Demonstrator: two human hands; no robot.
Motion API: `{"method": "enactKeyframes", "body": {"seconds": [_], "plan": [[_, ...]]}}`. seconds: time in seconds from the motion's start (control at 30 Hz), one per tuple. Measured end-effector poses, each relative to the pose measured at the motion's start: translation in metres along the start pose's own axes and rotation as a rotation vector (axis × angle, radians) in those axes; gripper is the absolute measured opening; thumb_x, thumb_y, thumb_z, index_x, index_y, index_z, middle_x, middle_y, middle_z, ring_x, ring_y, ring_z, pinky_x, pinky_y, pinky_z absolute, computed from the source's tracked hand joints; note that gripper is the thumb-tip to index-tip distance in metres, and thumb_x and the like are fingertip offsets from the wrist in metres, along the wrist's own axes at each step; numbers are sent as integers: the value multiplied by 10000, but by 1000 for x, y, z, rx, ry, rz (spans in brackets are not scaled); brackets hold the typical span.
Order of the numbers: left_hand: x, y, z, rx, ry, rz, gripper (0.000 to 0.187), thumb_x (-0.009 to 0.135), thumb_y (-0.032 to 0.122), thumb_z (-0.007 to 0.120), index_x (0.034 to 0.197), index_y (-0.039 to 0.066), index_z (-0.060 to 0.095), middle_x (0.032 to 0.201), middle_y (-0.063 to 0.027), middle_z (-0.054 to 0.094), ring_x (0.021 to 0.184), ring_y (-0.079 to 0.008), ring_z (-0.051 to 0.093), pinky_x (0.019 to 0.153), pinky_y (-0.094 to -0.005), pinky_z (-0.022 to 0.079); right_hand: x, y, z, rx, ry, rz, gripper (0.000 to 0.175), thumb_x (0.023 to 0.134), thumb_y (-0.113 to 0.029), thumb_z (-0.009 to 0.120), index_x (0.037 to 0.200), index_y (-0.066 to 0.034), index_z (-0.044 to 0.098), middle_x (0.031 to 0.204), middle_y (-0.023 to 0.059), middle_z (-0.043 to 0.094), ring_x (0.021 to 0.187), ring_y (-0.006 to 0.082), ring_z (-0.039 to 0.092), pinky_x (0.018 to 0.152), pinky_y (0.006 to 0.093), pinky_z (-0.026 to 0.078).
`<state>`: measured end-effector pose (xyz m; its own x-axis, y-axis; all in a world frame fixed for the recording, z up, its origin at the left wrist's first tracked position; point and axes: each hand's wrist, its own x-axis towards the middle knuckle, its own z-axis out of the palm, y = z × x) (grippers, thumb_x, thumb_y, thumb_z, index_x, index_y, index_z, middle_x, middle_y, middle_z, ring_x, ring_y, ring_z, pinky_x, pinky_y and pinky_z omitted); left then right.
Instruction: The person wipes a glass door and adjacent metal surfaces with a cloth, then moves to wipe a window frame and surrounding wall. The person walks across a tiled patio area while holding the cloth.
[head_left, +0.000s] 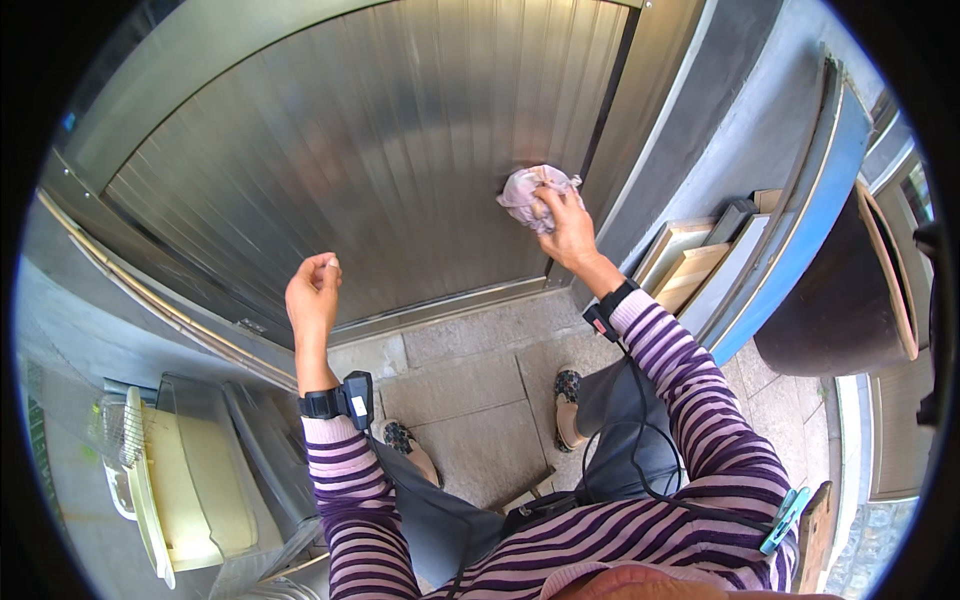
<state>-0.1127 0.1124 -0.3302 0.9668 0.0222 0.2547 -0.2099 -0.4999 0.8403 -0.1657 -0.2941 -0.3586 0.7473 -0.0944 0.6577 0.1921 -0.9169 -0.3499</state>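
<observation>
A crumpled pale pink cloth (529, 196) is bunched under the fingers of my right hand (568, 229), pressed against the lower right part of a ribbed metal door (420, 165). My left hand (311, 289) is raised in front of the door's lower left part, its fingers curled in with nothing visible in them. Whether it touches the door is hard to tell. Blurred reflections show on the door's shiny panel. Each wrist wears a black strap with a small device, and a cable runs from it.
Framed boards and wooden panels (694, 274) lean by the right wall, beside a blue-faced board (795, 217) and a large dark pot (832, 300). Cream plastic tubs (195, 487) stand at left. Bamboo poles (150, 289) lie along the left wall. Stone paving (480, 427) lies underfoot.
</observation>
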Motion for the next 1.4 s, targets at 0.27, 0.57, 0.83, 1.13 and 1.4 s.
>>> {"method": "enactKeyframes", "body": {"seconds": [0.27,0.57,0.83,1.13,1.4], "plan": [[1,-2,-11,-57,55,2,230,960,242,672,1086,57,724,814,-36,725,748,-115,689,731,-274,536,100,-17,-59,134,905,52,533,713,-14,763,1201,-11,548,1048,155,569,991,341,593,918,404,473],[-2,0,-24,0,98,-22,230,958,253,667,1085,71,726,820,-46,731,761,-137,705,733,-293,541,62,-132,41,169,43,-356,440,682,-58,768,1100,-164,683,1041,104,565,991,343,637,805,432,549],[-7,-7,-55,5,160,-55,241,974,256,665,1103,60,719,836,-43,730,775,-116,692,745,-273,537,120,-119,-22,254,740,-127,471,704,-14,718,1165,-66,638,1087,163,549,1032,345,594,920,426,500],[-7,-15,-67,-69,226,-31,233,955,254,671,1099,81,731,830,-43,735,781,-132,707,750,-292,545,167,-184,14,160,732,-372,668,624,-46,778,1270,-114,626,1112,199,579,1082,422,558,929,487,466],[-10,-22,-82,-98,269,-73,254,957,287,668,1101,87,731,846,-49,745,786,-141,717,764,-301,549,122,-187,12,116,231,-417,614,631,-21,758,1190,-262,681,1076,114,582,1013,348,630,808,443,570]]}}
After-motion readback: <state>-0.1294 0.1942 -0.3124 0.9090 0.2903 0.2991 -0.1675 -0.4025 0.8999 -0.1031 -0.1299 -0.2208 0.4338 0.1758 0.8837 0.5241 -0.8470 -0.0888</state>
